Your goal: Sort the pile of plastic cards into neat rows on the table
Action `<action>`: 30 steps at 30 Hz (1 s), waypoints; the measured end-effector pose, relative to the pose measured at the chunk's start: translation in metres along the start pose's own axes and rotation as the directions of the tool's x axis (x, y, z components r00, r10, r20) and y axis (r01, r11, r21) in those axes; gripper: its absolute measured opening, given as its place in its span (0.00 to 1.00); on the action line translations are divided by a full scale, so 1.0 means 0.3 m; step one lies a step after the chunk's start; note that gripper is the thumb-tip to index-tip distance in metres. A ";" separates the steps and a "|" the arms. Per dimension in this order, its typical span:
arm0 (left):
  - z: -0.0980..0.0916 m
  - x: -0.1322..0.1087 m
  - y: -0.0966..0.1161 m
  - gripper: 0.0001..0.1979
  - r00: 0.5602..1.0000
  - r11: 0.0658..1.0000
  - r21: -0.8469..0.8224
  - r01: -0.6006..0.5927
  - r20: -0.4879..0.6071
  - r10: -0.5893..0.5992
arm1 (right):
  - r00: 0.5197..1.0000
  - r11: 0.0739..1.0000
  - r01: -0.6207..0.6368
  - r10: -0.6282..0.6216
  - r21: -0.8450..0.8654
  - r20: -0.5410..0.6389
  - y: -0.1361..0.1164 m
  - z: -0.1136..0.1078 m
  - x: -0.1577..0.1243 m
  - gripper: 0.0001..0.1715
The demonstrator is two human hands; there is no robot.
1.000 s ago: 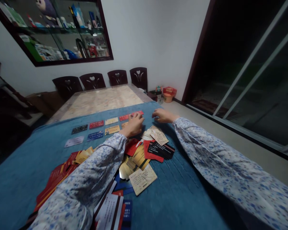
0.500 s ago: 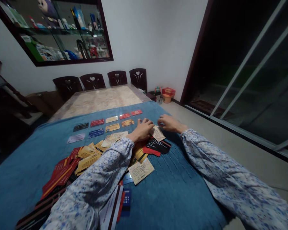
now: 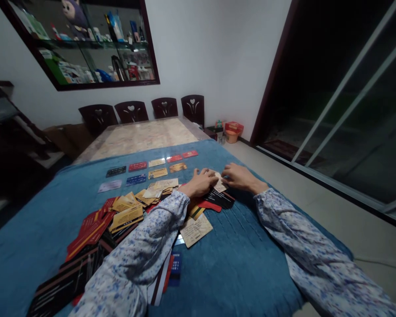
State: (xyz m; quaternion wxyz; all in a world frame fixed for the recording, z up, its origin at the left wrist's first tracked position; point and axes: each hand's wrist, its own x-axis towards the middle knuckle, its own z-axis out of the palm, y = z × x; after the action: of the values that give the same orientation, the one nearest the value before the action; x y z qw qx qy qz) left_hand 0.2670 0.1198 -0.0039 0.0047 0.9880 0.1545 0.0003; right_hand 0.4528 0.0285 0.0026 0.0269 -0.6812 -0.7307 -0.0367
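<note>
A loose heap of plastic cards runs across a blue cloth [image 3: 247,255]. My left hand [image 3: 199,182] lies over the heap's right end, fingers spread, their tips by a cream card [image 3: 220,186]. At that card's right edge is my right hand [image 3: 240,177], fingers bent and pinched on it. Black cards [image 3: 225,200] and a red card [image 3: 208,205] show just below. Nearer me lies a beige card [image 3: 196,231]. Yellow cards [image 3: 127,218], red cards [image 3: 89,231] and black cards [image 3: 61,281] spread to the left, partly hidden by my left sleeve.
Beyond the heap, several cards lie apart in two rows, including a blue card [image 3: 136,179], a black card [image 3: 116,171] and a red card [image 3: 190,154]. The bare marble tabletop [image 3: 145,134] continues to dark chairs [image 3: 132,111]. The cloth's right edge drops toward the floor.
My right hand has come down and left onto the cream card, where it was apart before. My left hand stays over the heap. The whole view has shifted slightly.
</note>
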 end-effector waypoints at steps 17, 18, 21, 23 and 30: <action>-0.013 -0.069 -0.005 0.13 0.999 0.993 -0.108 0.044 0.000 -0.044 | 0.991 0.988 0.131 -0.129 0.079 -0.031 -0.070 0.028 -0.030 0.25; -0.013 -0.069 -0.008 0.13 0.999 0.991 -0.125 0.042 0.001 -0.042 | 0.991 0.988 0.132 -0.129 0.077 -0.037 -0.072 0.031 -0.030 0.25; -0.014 -0.068 -0.012 0.12 0.999 0.985 -0.164 0.050 -0.004 -0.052 | 0.989 0.989 0.132 -0.128 0.064 -0.070 -0.078 0.037 -0.031 0.28; -0.018 -0.066 -0.010 0.10 0.998 0.983 -0.174 0.065 0.003 -0.065 | 0.989 0.990 0.127 -0.123 0.053 -0.085 -0.086 0.039 -0.032 0.30; -0.042 -0.077 0.004 0.11 0.998 0.988 -0.147 0.054 0.030 -0.050 | 0.987 0.988 0.143 -0.138 0.055 -0.083 -0.113 0.041 -0.032 0.27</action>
State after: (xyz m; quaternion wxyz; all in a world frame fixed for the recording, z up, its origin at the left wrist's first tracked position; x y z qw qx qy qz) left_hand 0.2454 0.1118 0.0087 0.0799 0.9804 0.1798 -0.0014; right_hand 0.4200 0.0177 -0.0111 0.0740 -0.6247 -0.7762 -0.0431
